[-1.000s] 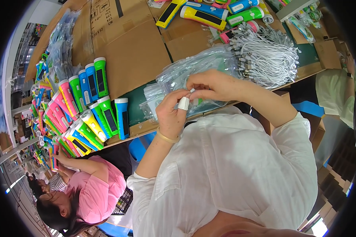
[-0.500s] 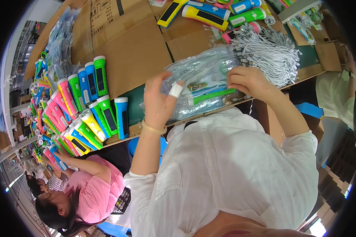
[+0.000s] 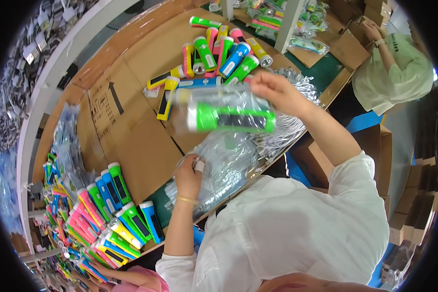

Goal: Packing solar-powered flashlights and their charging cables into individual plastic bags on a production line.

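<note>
The right hand (image 3: 277, 90) is hovering above the bench at about one o'clock from the picture's centre, its fingers closed around the end of a clear plastic bag (image 3: 224, 109) with a green torch (image 3: 231, 119) lying sideways inside it. The bagged torch is hanging clear of the cardboard sheet (image 3: 141, 131) that is covering the bench. The left hand (image 3: 190, 177), at about seven o'clock from the bag, is resting with its fingers curled loosely on a heap of empty clear bags (image 3: 228, 165); whether it is gripping one cannot be told. A bundle of white cords (image 3: 287, 126) is lying just at three o'clock of that heap. Loose coloured torches (image 3: 224, 48) are piling up at twelve o'clock, and rows of bagged torches (image 3: 107, 214) are sitting at eight o'clock. Another person in a pale green top (image 3: 394, 68) is working at two o'clock.
</note>
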Available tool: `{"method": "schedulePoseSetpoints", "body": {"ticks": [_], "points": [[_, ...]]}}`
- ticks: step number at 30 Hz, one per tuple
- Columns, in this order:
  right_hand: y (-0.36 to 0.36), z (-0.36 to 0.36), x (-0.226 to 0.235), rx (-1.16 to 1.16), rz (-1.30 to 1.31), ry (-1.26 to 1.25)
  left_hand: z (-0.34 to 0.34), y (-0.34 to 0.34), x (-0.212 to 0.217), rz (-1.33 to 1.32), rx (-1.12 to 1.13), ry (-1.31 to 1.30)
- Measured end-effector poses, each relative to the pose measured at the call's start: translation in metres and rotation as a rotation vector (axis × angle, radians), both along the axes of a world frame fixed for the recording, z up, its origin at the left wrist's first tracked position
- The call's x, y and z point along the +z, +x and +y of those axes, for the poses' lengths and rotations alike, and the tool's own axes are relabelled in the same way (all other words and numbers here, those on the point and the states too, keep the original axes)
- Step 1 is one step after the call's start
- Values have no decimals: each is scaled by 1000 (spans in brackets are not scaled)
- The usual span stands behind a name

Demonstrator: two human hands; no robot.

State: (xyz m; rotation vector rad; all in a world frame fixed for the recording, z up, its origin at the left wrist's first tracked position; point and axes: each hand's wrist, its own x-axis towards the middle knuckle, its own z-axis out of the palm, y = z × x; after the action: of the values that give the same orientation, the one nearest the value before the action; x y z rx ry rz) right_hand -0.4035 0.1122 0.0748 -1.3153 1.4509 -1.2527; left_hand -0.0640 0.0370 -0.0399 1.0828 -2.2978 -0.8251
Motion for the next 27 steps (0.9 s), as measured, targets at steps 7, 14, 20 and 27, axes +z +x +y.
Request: {"method": "schedulePoseSetpoints", "body": {"ticks": [7, 14, 20, 27], "points": [[-159, -124, 64, -922, 142, -471, 7, 0, -9, 60, 40, 38], [-3, -90, 24, -43, 324, -170, 17, 5, 2, 151, 42, 132], [114, -19, -66, 442, 814, -333, 23, -1, 17, 232, -53, 61], [104, -17, -83, 406, 774, -280, 29, 28, 25, 263, 30, 20]]}}
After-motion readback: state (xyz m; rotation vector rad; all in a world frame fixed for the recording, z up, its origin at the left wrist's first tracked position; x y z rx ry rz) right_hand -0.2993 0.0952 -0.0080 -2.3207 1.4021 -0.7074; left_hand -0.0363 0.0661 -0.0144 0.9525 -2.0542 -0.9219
